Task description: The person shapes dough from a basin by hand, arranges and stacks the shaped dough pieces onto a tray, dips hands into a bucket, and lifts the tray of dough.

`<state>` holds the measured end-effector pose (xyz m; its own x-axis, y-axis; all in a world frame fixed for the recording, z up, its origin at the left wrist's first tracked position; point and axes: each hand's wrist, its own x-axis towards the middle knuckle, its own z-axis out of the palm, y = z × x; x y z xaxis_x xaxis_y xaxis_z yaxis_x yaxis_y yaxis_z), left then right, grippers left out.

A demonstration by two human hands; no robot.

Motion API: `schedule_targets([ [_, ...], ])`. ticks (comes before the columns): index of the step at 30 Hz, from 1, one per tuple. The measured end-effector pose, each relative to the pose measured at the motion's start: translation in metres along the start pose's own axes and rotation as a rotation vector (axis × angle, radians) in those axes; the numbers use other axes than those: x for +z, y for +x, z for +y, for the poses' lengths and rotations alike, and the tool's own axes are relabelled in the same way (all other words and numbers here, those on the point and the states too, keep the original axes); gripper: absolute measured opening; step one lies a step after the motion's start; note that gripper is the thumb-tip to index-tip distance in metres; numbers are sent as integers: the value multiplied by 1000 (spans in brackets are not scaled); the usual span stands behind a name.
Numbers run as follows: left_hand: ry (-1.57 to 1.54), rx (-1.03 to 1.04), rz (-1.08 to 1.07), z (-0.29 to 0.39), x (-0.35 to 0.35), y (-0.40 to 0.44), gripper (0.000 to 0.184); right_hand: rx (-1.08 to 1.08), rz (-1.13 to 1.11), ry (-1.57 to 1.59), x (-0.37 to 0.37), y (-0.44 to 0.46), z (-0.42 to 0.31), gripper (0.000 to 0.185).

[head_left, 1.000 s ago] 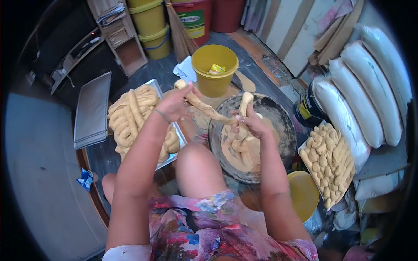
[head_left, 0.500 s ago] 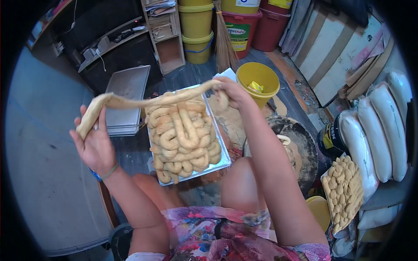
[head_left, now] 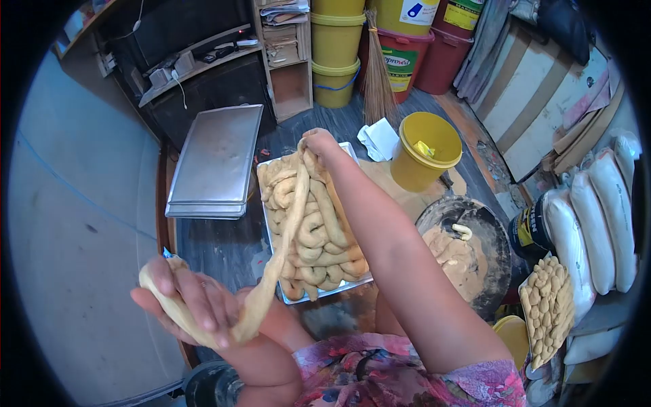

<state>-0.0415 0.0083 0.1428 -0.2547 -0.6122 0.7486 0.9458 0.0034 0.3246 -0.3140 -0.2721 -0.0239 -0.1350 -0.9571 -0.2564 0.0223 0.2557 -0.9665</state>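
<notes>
A long rope of dough [head_left: 290, 224] stretches between my two hands. My left hand [head_left: 196, 298], low at the left and slightly blurred, has its fingers curled over one end of the rope. My right hand [head_left: 321, 145] is closed on the other end, above the far edge of a metal tray. Thick dough ropes [head_left: 315, 234], coiled and folded, are piled on that tray [head_left: 347, 148]. The stretched rope passes over the left side of the pile.
Flat metal trays [head_left: 215, 156] are stacked at the left. A yellow bucket [head_left: 428, 152] stands beyond a dark round basin [head_left: 498, 237] holding flour and a bit of dough. Right, another tray carries small dough pieces [head_left: 548, 308] beside white sacks [head_left: 597, 217]. A broom [head_left: 377, 74] leans on buckets.
My left hand has come down and closer to my body, turning over with its end of the rope. My right hand has shifted left over the tray's far edge. The view has shifted too.
</notes>
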Motion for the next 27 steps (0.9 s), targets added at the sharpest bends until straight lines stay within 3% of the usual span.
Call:
schedule_targets([
  [3,-79,-70,-28,-8,5,-4,40,29,-37,-72,1,0,-11,32],
  [6,-124,-111,-32,-12,3,-6,42,-246,139,-658,5,-6,-1,23],
  [7,-124,-111,-31,-14,1,-5,42,-303,228,-617,11,-13,5,20],
  [10,-140,-84,-12,-18,8,-5,44,-548,293,-1140,18,-49,7,21],
  [14,-140,-11,-4,-22,25,-7,44,-488,70,-1117,8,-51,9,20],
  [18,-190,-72,-164,-11,29,-4,40,-547,85,-1122,6,-76,3,30],
  [23,-206,-1,-163,-4,57,-9,37,-503,-57,-1250,5,-88,-4,39],
  [26,-205,-149,-309,-2,51,-1,39,-461,-273,-1217,5,-77,4,41],
  [27,-173,-130,-251,-10,47,2,41,-580,-215,-1292,5,-84,8,41],
])
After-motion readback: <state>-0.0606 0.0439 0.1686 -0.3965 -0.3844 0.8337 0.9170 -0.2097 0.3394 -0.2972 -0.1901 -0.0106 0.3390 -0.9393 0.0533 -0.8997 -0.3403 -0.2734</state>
